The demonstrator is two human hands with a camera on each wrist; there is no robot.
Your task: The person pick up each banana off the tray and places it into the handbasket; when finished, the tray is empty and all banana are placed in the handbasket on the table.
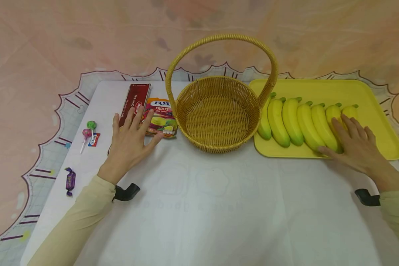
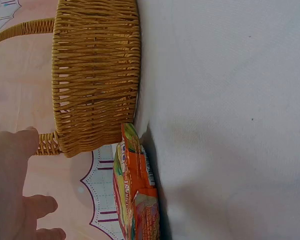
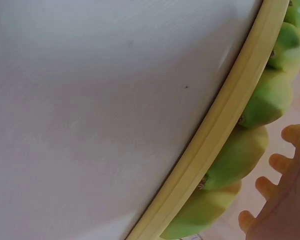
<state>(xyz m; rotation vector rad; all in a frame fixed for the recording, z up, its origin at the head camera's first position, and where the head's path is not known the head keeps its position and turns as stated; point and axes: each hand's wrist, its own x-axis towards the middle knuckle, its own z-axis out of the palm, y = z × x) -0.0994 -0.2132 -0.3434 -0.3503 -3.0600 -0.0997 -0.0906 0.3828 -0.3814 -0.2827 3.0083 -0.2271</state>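
Note:
My left hand (image 1: 129,142), fingers spread, is over a dark red wafer packet (image 1: 135,98) and beside a bag of fruit candy (image 1: 161,120). It holds nothing, and it hides part of the packet. In the left wrist view, the fingers (image 2: 40,205) are apart from the candy bag (image 2: 140,200). Several bananas (image 1: 292,122) lie side by side on a yellow tray (image 1: 382,125). Over the rightmost ones is my right hand (image 1: 359,147), fingers extended, gripping nothing. The right wrist view shows that hand (image 3: 287,195) beside the banana tips (image 3: 240,155), apparently above them.
A wicker basket (image 1: 219,122) with a tall arched handle (image 1: 221,37) stands between the candy bag and the tray. Two lollipops (image 1: 87,133), a small red-blue wrapped sweet (image 1: 94,140) and a purple wrapped candy (image 1: 70,181) lie at the left. A white table (image 1: 212,210) carries everything.

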